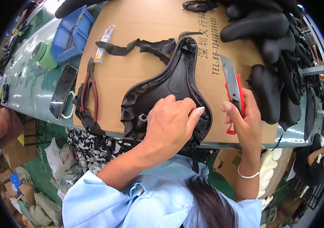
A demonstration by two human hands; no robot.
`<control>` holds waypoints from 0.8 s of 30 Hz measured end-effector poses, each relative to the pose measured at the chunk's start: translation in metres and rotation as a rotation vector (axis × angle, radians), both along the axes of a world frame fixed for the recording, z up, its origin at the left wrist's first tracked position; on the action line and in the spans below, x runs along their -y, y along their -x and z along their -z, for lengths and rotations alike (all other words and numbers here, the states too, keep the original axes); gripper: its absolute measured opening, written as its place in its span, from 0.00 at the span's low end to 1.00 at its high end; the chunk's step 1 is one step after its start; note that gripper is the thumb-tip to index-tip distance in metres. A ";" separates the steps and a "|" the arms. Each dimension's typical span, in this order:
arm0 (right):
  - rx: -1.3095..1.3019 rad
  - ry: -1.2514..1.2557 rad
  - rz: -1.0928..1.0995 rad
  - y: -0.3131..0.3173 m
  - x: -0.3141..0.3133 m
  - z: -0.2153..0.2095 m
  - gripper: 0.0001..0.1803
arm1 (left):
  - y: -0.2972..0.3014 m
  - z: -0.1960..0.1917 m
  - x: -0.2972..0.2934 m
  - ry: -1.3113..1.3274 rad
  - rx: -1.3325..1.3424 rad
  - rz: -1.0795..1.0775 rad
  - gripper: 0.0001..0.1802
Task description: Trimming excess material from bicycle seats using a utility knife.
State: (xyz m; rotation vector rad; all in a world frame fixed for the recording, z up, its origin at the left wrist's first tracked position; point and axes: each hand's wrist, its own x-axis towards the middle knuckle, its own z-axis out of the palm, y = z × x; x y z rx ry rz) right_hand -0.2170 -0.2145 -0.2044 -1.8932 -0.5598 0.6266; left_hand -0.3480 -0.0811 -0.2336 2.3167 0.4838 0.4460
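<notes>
A black bicycle saddle (177, 78) lies underside up on a cardboard sheet (139, 22), its narrow nose pointing away from me. Gathered cover material runs along its rim, with loose ruffles at the left side. My left hand (171, 119) presses on the wide rear part, fingers curled down and thumb toward the right rim; the fingertips are hidden. Right of the saddle, my right hand (247, 117) grips a red utility knife (234, 89), its blade out and pointing away from me, apart from the saddle. A black trimmed strip (156, 46) lies beyond the saddle's left side.
Red-handled pliers (94, 95) and a small clear packet (104, 43) lie left on the cardboard. Farther left are a phone (63, 89), a blue bin (70, 38) and a green container (42, 51). Black saddles (260, 30) are heaped at right. Scraps (93, 148) fill the space below the table edge.
</notes>
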 end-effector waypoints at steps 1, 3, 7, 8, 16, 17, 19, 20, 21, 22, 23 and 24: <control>0.072 0.030 -0.003 0.001 0.004 -0.001 0.19 | 0.000 0.000 0.001 0.005 -0.005 0.001 0.14; 0.166 0.023 -0.050 -0.002 -0.007 0.003 0.18 | 0.000 -0.004 0.001 0.011 -0.021 0.016 0.15; 0.229 0.112 -0.195 -0.007 -0.038 0.017 0.18 | -0.004 0.006 0.005 0.041 0.096 0.050 0.13; 0.210 0.080 -0.168 -0.009 -0.042 0.011 0.17 | -0.005 0.005 0.005 0.035 0.088 0.075 0.09; 0.374 0.157 -0.084 0.019 0.011 -0.023 0.20 | 0.001 0.011 0.004 0.066 0.121 0.039 0.08; 0.371 0.171 -0.086 0.027 0.020 -0.023 0.20 | 0.001 0.013 0.003 0.051 0.126 0.027 0.08; 0.620 0.190 -0.195 0.042 0.040 -0.025 0.26 | 0.001 0.012 0.004 0.052 0.139 0.036 0.08; 0.622 0.244 -0.222 0.048 0.044 -0.029 0.28 | 0.001 0.011 0.004 0.045 0.144 0.034 0.07; 0.626 0.298 -0.247 0.053 0.048 -0.033 0.31 | 0.001 0.012 0.005 0.050 0.149 0.042 0.07; 0.617 0.340 -0.237 0.057 0.051 -0.033 0.32 | 0.001 0.012 0.005 0.080 0.193 0.026 0.07; 0.618 0.344 -0.233 0.059 0.049 -0.035 0.32 | 0.001 0.012 0.006 0.109 0.236 0.010 0.07; 0.647 0.424 -0.292 0.060 0.044 -0.038 0.33 | 0.001 0.012 0.005 0.104 0.217 0.030 0.06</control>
